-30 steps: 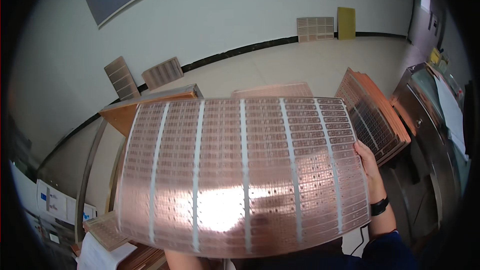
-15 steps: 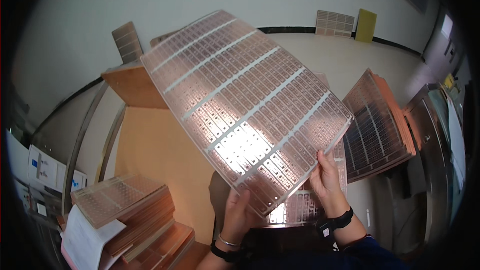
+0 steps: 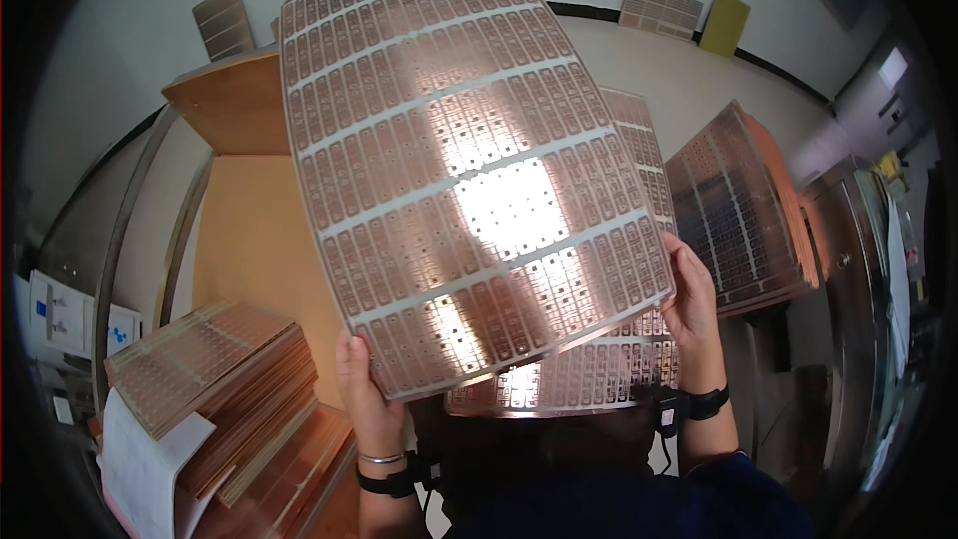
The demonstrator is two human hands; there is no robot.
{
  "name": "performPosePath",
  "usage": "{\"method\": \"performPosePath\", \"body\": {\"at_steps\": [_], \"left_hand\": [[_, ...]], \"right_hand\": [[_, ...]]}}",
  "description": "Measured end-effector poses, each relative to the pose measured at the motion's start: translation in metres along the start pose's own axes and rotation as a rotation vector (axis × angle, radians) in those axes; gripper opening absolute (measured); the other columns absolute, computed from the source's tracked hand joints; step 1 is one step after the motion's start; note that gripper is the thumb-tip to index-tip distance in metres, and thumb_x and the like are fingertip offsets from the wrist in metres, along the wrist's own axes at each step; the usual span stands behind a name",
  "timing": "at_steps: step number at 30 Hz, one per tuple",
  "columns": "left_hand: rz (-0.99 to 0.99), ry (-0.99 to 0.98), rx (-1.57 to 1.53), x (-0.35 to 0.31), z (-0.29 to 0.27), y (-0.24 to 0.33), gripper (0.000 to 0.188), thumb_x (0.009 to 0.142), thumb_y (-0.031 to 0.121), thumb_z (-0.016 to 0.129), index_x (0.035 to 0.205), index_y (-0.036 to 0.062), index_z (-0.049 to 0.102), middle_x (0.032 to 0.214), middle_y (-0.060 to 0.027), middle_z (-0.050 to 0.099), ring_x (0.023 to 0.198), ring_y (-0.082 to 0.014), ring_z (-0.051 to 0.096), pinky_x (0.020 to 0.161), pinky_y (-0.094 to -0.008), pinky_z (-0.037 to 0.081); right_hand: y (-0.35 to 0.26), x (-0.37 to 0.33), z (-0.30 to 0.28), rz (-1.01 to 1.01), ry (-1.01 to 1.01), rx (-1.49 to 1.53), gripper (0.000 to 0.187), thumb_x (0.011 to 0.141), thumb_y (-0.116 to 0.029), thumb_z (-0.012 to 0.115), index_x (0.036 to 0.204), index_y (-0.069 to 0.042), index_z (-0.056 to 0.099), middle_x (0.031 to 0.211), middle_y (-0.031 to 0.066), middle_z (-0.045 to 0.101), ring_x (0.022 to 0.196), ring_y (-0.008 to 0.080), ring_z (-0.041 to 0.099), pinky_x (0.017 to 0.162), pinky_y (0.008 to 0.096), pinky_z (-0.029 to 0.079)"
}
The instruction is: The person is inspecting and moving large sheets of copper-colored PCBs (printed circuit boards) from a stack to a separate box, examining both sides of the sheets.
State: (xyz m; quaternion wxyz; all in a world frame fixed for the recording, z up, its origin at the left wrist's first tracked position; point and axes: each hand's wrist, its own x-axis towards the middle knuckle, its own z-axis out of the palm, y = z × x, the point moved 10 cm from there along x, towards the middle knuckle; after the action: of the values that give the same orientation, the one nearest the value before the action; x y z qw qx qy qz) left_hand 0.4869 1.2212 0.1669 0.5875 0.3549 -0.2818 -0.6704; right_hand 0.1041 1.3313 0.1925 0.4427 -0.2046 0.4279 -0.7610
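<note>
I hold a large copper-coloured circuit board panel (image 3: 379, 170) up in front of me, its face covered in rows of small etched patterns split by pale bands. My left hand (image 3: 373, 404) is closed on its near left corner, thumb on top. At the near right edge my right hand (image 3: 693, 297) grips it the same way. Bright light glares off the middle of the panel. Beneath it lies another patterned panel (image 3: 609, 374), partly hidden by the held one.
To the left is a tall pile of copper panels (image 3: 254, 369) with white paper (image 3: 150, 459) at its side. A stack of panels (image 3: 733, 210) leans at the right, beside a metal cabinet (image 3: 843, 260). A tan board (image 3: 244, 240) lies behind the pile. More boards, one yellow (image 3: 724, 23), lean against the far wall.
The held panel has turned to stand straighter and come up higher. My left hand has shifted left, and my right hand has moved up and to the right, both still gripping.
</note>
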Motion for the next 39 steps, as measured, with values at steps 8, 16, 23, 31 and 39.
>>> {"method": "performPosePath", "body": {"at_steps": [8, 16, 23, 31, 39], "left_hand": [[0.081, 0.029, 0.062, 0.013, -0.022, 0.012, 0.034, 0.095, 0.023, 0.039, 0.120, 0.0002, 0.045, 0.112, -0.0080, 0.055, 0.100, -0.0135, 0.054, 0.087, -0.0273, 0.044], [0.078, 0.025, 0.025, 0.015, -0.022, 0.014, 0.032, 0.094, 0.020, 0.043, 0.120, 0.0007, 0.045, 0.112, -0.0077, 0.056, 0.100, -0.0137, 0.055, 0.086, -0.0275, 0.045], [0.070, 0.066, -0.165, 0.006, -0.045, 0.015, 0.049, 0.093, 0.035, 0.041, 0.129, 0.0018, 0.038, 0.125, -0.0096, 0.048, 0.111, -0.0180, 0.048, 0.094, -0.0315, 0.040], [-0.142, -0.046, -0.254, -0.059, -0.015, -0.045, 0.042, 0.090, 0.023, 0.049, 0.126, 0.0043, 0.039, 0.123, -0.0080, 0.048, 0.114, -0.0202, 0.045, 0.098, -0.0357, 0.035], [-0.085, -0.120, -0.213, -0.049, -0.008, -0.011, 0.049, 0.084, 0.010, 0.056, 0.128, 0.0021, 0.035, 0.125, -0.0111, 0.046, 0.115, -0.0236, 0.045, 0.099, -0.0388, 0.034]], "right_hand": [[0.002, -0.009, 0.020, 0.022, -0.053, -0.041, 0.035, 0.092, -0.017, 0.046, 0.116, 0.008, 0.047, 0.105, 0.0160, 0.059, 0.091, 0.0168, 0.060, 0.078, 0.0262, 0.051], [0.005, -0.015, 0.020, 0.061, -0.011, -0.058, 0.032, 0.092, -0.013, 0.045, 0.117, 0.006, 0.047, 0.088, 0.0074, 0.059, 0.079, 0.0104, 0.060, 0.070, 0.0206, 0.052], [0.031, -0.023, 0.037, 0.242, -0.122, -0.046, 0.034, 0.092, -0.014, 0.047, 0.121, 0.005, 0.046, 0.087, 0.0042, 0.059, 0.076, 0.0058, 0.057, 0.065, 0.0188, 0.050], [0.110, -0.059, 0.101, 0.558, -0.587, -0.402, 0.034, 0.087, -0.019, 0.056, 0.117, -0.003, 0.052, 0.088, 0.0013, 0.057, 0.072, 0.0063, 0.053, 0.062, 0.0245, 0.053], [0.099, -0.033, 0.119, 0.475, -0.364, 0.143, 0.032, 0.091, -0.016, 0.047, 0.116, 0.005, 0.046, 0.105, 0.0119, 0.058, 0.090, 0.0188, 0.060, 0.077, 0.0331, 0.053]]}}
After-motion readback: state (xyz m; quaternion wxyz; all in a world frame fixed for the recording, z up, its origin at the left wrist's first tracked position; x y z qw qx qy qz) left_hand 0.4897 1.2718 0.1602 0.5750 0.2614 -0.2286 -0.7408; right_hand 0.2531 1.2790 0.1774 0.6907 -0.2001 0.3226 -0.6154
